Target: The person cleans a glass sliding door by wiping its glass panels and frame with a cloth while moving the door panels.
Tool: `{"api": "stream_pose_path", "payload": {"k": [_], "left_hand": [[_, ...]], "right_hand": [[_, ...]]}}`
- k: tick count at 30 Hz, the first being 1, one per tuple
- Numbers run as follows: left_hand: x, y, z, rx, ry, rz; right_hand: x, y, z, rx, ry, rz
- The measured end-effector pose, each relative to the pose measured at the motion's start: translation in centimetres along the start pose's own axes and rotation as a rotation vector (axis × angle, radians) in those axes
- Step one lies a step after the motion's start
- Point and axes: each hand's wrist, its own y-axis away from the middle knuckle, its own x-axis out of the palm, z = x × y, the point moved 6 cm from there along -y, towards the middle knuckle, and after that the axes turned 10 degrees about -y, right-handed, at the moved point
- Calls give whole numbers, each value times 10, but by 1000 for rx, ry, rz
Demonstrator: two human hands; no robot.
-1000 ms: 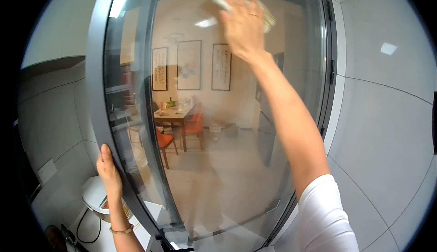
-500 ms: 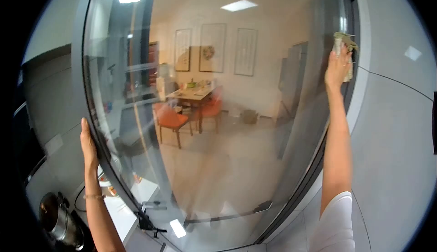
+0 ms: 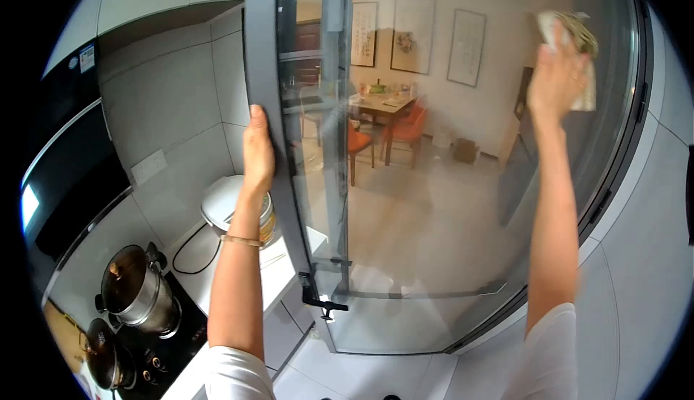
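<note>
A glass door (image 3: 434, 205) in a grey frame stands before me, with a dining area visible through it. My left hand (image 3: 258, 150) grips the outer edge of the door frame, its thumb pointing up and its other fingers hidden behind. At the upper right of the glass, my right hand (image 3: 557, 82) presses a yellowish-green and white cloth (image 3: 587, 92) against the pane. The cloth shows above and to the right of the fingers. A black handle (image 3: 322, 303) sits low on the door frame.
On the left are a steel pot (image 3: 144, 295) and a dark pan (image 3: 107, 360) on a black stove (image 3: 163, 353). A white appliance (image 3: 223, 199) with a black cord rests on the white counter (image 3: 271, 277). A tiled wall (image 3: 650, 255) borders the right side.
My right hand and the cloth have moved from the right frame edge onto the upper right glass. The view has turned left, bringing more of the stove into sight. My left hand keeps its hold.
</note>
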Motion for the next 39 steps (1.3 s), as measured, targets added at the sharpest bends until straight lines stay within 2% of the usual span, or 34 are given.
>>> {"api": "stream_pose_path", "payload": {"k": [1,4,6,8,10,11,12,14,16,18,19,21,22,24,25,26,28,29,30,34,36,37,38,39], "left_hand": [[-5,-9,10,93,-40,-79],[-3,-8,6,119,-32,-27],[-3,-10,7,186,-92,-44],[-3,-12,11,130,-82,-8],[-2,-9,-1,281,-71,-68],[-4,-12,7,234,-97,-45],[-4,-9,4,224,-116,-98],[-6,-13,11,170,-71,-88],[-7,-18,23,74,51,-71],[-12,-22,25,158,-46,-138],[-8,-15,18,44,39,-60],[-10,-14,13,113,-14,-119],[-12,-17,14,165,-15,-154],[-14,-16,14,134,-45,-170],[-19,-23,20,280,-70,-362],[-18,-24,27,79,-11,-136],[-31,-37,45,80,-20,-177],[-13,-17,22,-51,28,-91],[-9,-11,10,-48,29,-98],[1,8,2,-147,72,-31],[-2,26,31,-244,125,160],[-6,30,46,-229,165,153],[-3,42,48,-287,150,18],[-4,42,55,-236,101,30]], "right_hand": [[8,3,36,-34,54,34],[26,20,162,-150,48,117],[42,48,227,-135,-75,203],[47,68,287,-199,-233,314],[43,91,316,-227,-547,331],[43,93,314,-237,-613,333],[39,93,307,-244,-669,336],[32,99,287,-353,-549,254],[22,99,255,-333,-532,275],[12,100,209,-318,-431,320],[5,98,182,-271,-353,322],[-8,98,123,-245,-226,312],[-14,99,94,-238,-133,385],[-28,100,37,-243,-99,401],[-38,99,11,-229,-64,420],[-44,99,-22,-214,-18,413],[-64,94,-78,-94,-30,356],[-74,92,-101,-83,-25,329],[-81,91,-123,-80,-30,314],[-100,89,-172,-12,-25,308],[-105,89,-197,18,-71,281],[-105,94,-205,75,-56,136],[-100,98,-204,133,-48,-11],[-94,100,-191,164,-60,18]]}}
